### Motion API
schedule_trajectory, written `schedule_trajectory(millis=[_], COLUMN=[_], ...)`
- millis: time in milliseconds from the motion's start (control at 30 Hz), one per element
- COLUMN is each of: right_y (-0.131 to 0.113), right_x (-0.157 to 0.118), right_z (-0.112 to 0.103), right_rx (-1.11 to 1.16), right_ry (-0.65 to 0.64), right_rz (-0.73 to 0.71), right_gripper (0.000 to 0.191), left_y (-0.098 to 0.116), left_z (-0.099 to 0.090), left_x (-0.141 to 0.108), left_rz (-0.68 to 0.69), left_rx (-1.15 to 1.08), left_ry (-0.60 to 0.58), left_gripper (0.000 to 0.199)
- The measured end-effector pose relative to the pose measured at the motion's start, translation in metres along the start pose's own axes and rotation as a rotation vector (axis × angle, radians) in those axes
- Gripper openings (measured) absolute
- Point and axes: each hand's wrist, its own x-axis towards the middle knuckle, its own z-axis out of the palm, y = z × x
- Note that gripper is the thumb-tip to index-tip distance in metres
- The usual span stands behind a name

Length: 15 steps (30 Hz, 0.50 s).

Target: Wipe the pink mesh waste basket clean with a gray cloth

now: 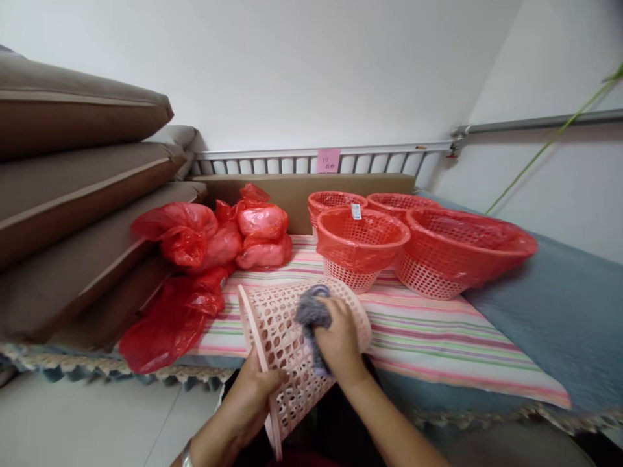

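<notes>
A pale pink plastic wastebasket (287, 318) with a lattice wall lies tipped on its side in front of me, its rim toward the left. My left hand (257, 389) is closed on that rim, thumb on the outer wall and the other fingers mostly hidden. In my right hand (341, 337) is a bunched grey cloth (313, 311), pressed against the outside of the basket's wall. Part of the cloth hangs down below the fingers.
Several pink baskets lined with red bags (360, 240) stand at the right on a striped cloth (438, 337). Filled red plastic bags (263, 227) sit left of them. Stacked brown cushions (82, 155) rise at far left. A radiator (243, 165) runs along the wall.
</notes>
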Motion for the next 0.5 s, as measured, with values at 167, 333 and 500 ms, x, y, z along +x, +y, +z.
schedule_trajectory(millis=[167,333,500], right_y=[-0.081,-0.015,0.059], right_x=[-0.012,0.009,0.027], right_z=[0.020,0.004,-0.023], right_rx=[0.196,0.002,-0.228], right_ry=[-0.337,-0.210,-0.005], right_rz=[-0.194,-0.083,0.046], right_gripper=[0.052,0.048,0.047], left_y=[-0.027,-0.048,-0.052], left_z=[-0.018,-0.032,-0.031], left_x=[-0.006,-0.017,-0.024], left_rz=[0.113,0.014,-0.026], left_rx=[0.193,0.160,0.168], left_ry=[0.209,0.074,-0.002], left_gripper=[0.066,0.075,0.075])
